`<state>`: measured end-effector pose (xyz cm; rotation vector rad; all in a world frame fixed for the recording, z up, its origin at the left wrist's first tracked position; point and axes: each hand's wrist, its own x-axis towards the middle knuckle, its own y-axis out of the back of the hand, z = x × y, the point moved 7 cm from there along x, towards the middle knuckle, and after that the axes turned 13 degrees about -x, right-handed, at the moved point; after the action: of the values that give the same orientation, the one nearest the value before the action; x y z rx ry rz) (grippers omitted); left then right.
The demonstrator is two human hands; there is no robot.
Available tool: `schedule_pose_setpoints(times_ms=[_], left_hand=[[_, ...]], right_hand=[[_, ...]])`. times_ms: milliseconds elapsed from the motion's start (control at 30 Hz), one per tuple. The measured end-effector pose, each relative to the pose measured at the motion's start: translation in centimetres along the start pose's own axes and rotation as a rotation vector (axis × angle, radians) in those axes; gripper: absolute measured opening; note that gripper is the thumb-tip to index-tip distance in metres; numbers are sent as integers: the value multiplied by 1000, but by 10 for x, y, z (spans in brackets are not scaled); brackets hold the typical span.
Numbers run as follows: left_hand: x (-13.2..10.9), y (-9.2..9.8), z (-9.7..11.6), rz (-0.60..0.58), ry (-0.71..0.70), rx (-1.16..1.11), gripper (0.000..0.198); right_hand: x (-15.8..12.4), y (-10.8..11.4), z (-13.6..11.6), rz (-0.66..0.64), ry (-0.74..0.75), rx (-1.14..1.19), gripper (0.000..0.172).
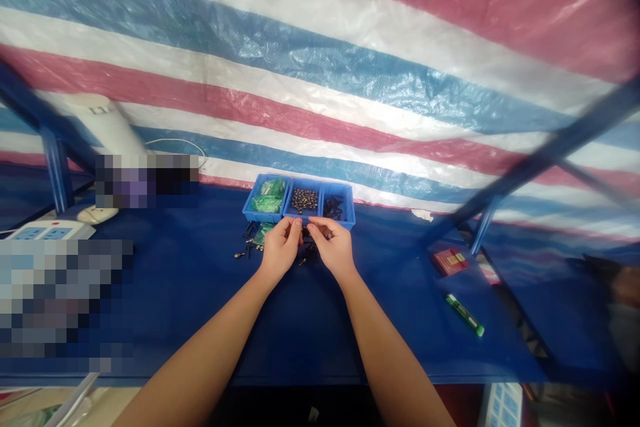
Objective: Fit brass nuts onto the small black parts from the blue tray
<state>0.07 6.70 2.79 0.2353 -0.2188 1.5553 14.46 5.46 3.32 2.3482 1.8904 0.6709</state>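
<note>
On my feed the left hand (281, 248) and right hand (333, 248) sit close together over the blue work surface (190, 300), fingertips drawn into small pinches that almost meet; at this size I cannot tell whether either holds anything. Loose dark screws (307, 255) lie just below and between the hands, a little closer to the right, their long axes too small to read. Just ahead of the fingertips stands a blue three-compartment tray (251, 204), holding green packets (265, 197) on the left, brass-and-black screws (304, 200) in the middle and black screws (334, 207) on the right. Left of the left hand lie a green circuit board (261, 234) and brass-tipped pieces (245, 253), and nothing stands between the hands and the screws
</note>
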Motion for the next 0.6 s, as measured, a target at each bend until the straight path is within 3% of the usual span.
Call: schedule_pose_setpoints(times_ms=[267,600], left_hand=[[1,-3,-9,-54,49,-186,25],[0,-4,-8,-63,7,-135,20]], right_hand=[[2,2,4,31,-37,62,23],[3,1,7,44,-44,109,24]])
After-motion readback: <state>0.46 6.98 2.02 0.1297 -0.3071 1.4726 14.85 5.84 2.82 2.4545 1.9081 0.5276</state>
